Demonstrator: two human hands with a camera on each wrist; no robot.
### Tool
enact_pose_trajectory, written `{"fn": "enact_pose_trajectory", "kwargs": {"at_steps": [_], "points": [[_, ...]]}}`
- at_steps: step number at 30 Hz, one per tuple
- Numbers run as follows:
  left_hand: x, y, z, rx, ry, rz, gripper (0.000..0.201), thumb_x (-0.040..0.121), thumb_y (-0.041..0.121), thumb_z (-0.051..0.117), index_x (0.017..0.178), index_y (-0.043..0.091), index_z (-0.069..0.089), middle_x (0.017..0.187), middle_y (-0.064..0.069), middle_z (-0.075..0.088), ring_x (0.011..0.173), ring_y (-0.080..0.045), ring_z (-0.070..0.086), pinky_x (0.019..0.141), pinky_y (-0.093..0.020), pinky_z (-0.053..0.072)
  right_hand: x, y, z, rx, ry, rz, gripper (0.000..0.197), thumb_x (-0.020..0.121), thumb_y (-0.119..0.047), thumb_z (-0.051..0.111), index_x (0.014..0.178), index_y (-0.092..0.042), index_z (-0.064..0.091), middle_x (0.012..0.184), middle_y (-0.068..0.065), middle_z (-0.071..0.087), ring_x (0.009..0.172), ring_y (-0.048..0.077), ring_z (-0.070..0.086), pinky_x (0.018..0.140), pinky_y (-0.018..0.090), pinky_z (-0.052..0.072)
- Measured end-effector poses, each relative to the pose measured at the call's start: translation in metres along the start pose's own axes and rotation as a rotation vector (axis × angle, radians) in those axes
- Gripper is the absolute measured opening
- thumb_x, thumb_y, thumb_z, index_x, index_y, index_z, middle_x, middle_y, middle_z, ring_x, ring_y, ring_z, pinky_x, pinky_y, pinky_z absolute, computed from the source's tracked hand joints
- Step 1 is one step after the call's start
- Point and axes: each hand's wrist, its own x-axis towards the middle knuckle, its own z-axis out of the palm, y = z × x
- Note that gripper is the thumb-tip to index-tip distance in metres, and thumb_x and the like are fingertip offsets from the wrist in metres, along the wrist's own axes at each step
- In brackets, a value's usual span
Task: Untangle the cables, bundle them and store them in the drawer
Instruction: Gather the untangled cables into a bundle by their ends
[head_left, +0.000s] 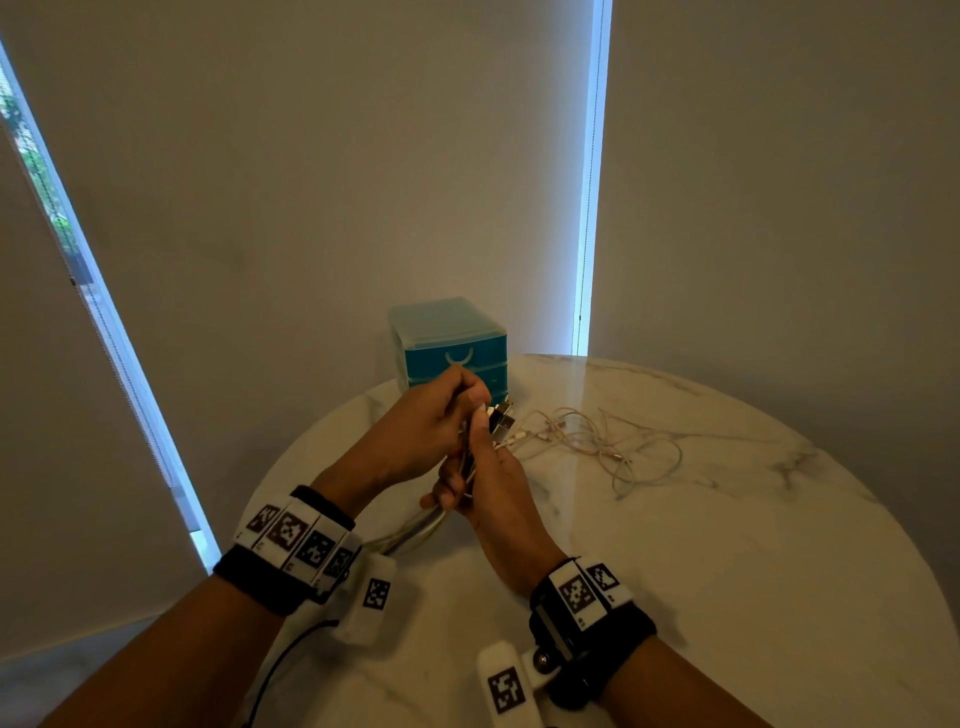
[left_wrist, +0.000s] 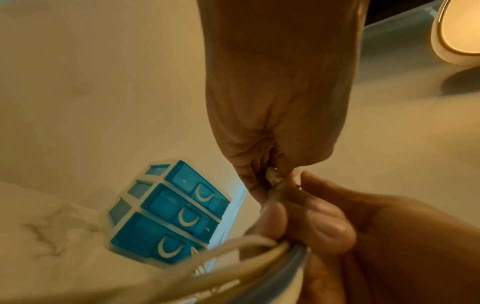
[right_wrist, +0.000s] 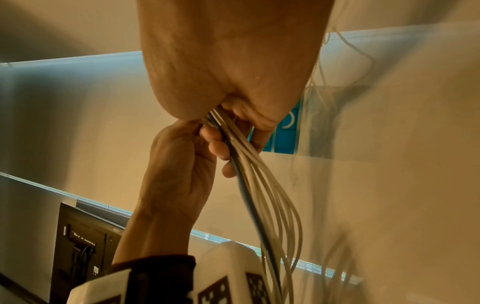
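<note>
Where blinds hang, marble table (head_left: 727, 545).

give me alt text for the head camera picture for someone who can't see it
Both hands, left hand and right hand, grip a bunch of cables above a round marble table. Tangled cables lie beside them; a blue drawer unit stands behind.

The left hand (left_wrist: 280, 92) pinches a white plug (left_wrist: 274, 177); the right hand (left_wrist: 376, 236) grips pale cables (left_wrist: 233, 265). A blue three-drawer unit (left_wrist: 168, 214) stands on the marble worktop (left_wrist: 52, 246).
</note>
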Motion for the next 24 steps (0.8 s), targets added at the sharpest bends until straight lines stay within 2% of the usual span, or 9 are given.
{"fn": "enact_pose_trajectory", "kwargs": {"at_steps": [5,6,8,11,13,16,19,22,24], "points": [[0.004,0.005,0.001,-0.113,0.027,-0.054,0.016,0.115,0.026,0.045,0.112,0.023,0.060,0.105,0.010,0.068,0.094,0.002,0.067,0.085,-0.023,0.056,0.001,0.000,-0.003,-0.071,-0.024,-0.055,0.068,0.110,-0.062,0.037,0.097,0.001,0.061,0.074,0.011,0.060,0.068,0.023,0.067,0.090,0.048,0.066],[0.004,0.008,0.002,-0.139,0.036,-0.062,0.018,0.116,0.026,0.041,0.113,0.022,0.059,0.105,0.009,0.067,0.094,0.001,0.066,0.085,-0.020,0.056,0.001,0.000,-0.004,-0.105,-0.018,-0.059,0.071,0.111,-0.060,0.035,0.105,0.004,0.065,0.080,0.011,0.069,0.075,0.027,0.074,0.091,0.046,0.066],[0.001,0.012,0.005,-0.195,0.074,-0.082,0.023,0.117,0.027,0.033,0.115,0.020,0.055,0.105,0.005,0.065,0.089,0.002,0.064,0.082,-0.016,0.053,0.000,-0.002,-0.006,-0.128,-0.014,-0.062,0.062,0.112,-0.057,0.033,0.128,-0.009,0.069,0.100,0.010,0.081,0.091,0.027,0.081,0.085,0.035,0.066],[0.000,0.014,0.009,-0.255,0.125,-0.118,0.026,0.118,0.026,0.028,0.116,0.018,0.053,0.105,-0.002,0.062,0.090,-0.007,0.062,0.082,-0.023,0.052,-0.002,-0.003,-0.005,-0.134,-0.013,-0.063,0.058,0.112,-0.056,0.031,0.145,-0.018,0.061,0.120,0.006,0.080,0.100,0.018,0.080,0.078,0.024,0.063],[0.000,0.017,0.010,-0.310,0.152,-0.156,0.027,0.118,0.026,0.028,0.118,0.016,0.053,0.103,-0.004,0.061,0.089,-0.010,0.061,0.079,-0.024,0.055,-0.002,-0.004,-0.005,-0.115,0.003,-0.066,0.055,0.113,-0.054,0.031,0.143,-0.020,0.062,0.118,0.006,0.081,0.098,0.020,0.081,0.077,0.025,0.064],[0.003,0.020,0.005,-0.566,0.161,-0.247,0.028,0.118,0.024,0.029,0.118,0.010,0.053,0.091,-0.005,0.059,0.075,-0.012,0.059,0.068,-0.026,0.059,-0.002,-0.005,-0.005,-0.075,0.020,-0.077,0.051,0.115,-0.048,0.031,0.125,-0.017,0.070,0.108,0.010,0.083,0.098,0.025,0.081,0.083,0.034,0.066],[0.010,0.019,-0.004,-0.767,0.154,-0.309,0.025,0.117,0.015,0.031,0.115,0.011,0.055,0.088,-0.001,0.055,0.067,-0.008,0.051,0.061,-0.024,0.049,-0.001,-0.003,-0.006,-0.088,0.044,-0.075,0.050,0.114,-0.049,0.033,0.112,-0.017,0.072,0.102,0.012,0.082,0.097,0.028,0.081,0.091,0.043,0.066],[0.015,0.021,-0.008,-0.738,0.116,-0.368,0.021,0.112,0.009,0.040,0.116,0.011,0.061,0.090,-0.002,0.053,0.065,-0.008,0.046,0.055,-0.022,0.038,0.004,0.003,-0.007,-0.155,0.080,-0.049,0.058,0.111,-0.055,0.035,0.113,-0.011,0.071,0.100,0.013,0.081,0.097,0.029,0.080,0.094,0.047,0.064],[0.013,0.029,-0.010,-0.637,0.086,-0.335,0.020,0.113,0.018,0.043,0.115,0.013,0.062,0.093,-0.003,0.050,0.069,-0.009,0.044,0.056,-0.022,0.037,0.005,0.004,-0.005,-0.167,0.104,-0.055,0.059,0.110,-0.057,0.035,0.113,-0.010,0.070,0.100,0.013,0.081,0.096,0.029,0.079,0.093,0.046,0.065]]}}
